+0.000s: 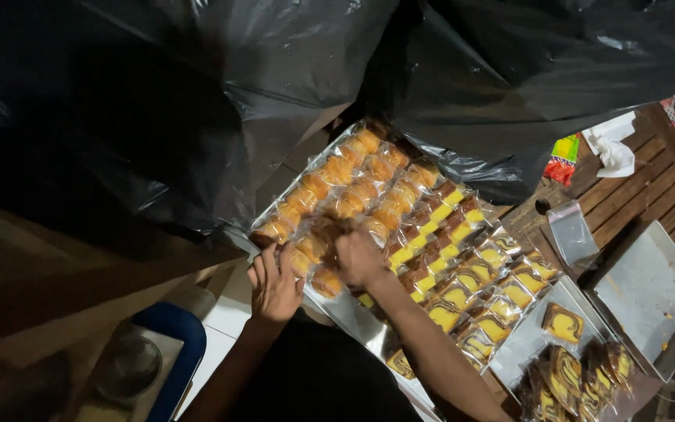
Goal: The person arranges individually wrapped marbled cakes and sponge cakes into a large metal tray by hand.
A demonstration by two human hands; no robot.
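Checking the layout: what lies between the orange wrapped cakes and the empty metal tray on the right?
Rows of wrapped brown-and-yellow marble cake slices, seen in the head view.

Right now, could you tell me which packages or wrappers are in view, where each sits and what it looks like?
Wrapped orange cakes: tray's far end, clear film, rows; both hands rest on them.
Wrapped yellow-brown slices: tray middle, clear film.
Wrapped marbled slices: near right, loose pile.
Snack packet: slatted table, red and green.
Clear plastic bag: table, empty, rectangular.
Black plastic sheet: above tray.
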